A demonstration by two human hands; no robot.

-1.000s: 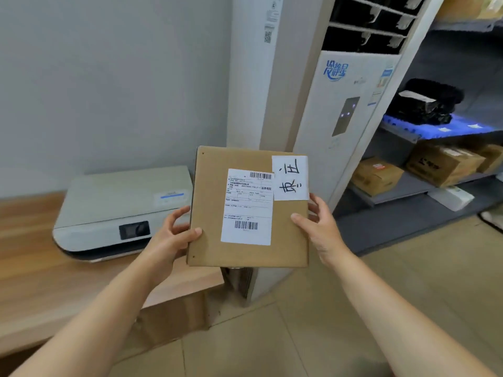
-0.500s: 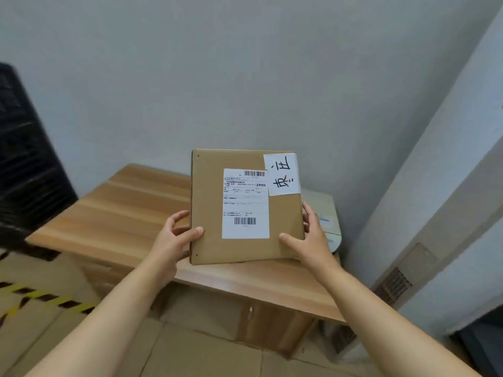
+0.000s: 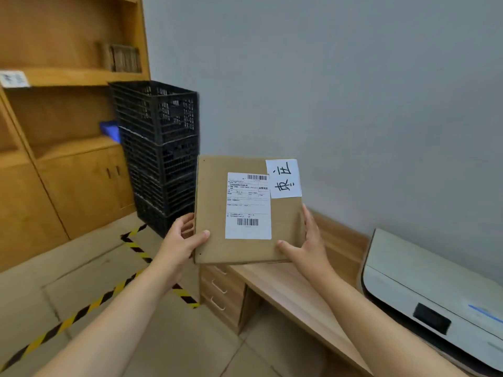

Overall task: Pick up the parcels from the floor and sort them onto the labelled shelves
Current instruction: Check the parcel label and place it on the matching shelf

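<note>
A flat brown cardboard parcel point(image 3: 212, 202) is held upright in front of me, face toward the camera. It carries a white shipping label with barcodes and a white slip with handwritten characters at its top right corner. My left hand point(image 3: 179, 243) grips its lower left edge, thumb on the front. My right hand point(image 3: 307, 248) grips the lower right edge. A wooden shelf unit point(image 3: 68, 77) with a small white label on its shelf edge stands at the far left.
Stacked black plastic crates point(image 3: 160, 148) stand against the wall beside the shelf unit. A wooden desk point(image 3: 294, 289) with drawers runs along the wall below the parcel, with a white printer point(image 3: 435, 295) on it at the right. Yellow-black tape point(image 3: 81, 311) crosses the floor.
The view has swung left: the air conditioner and metal shelves are gone, the crates and wooden shelf unit have come in. Both hands keep the same hold on the parcel.
</note>
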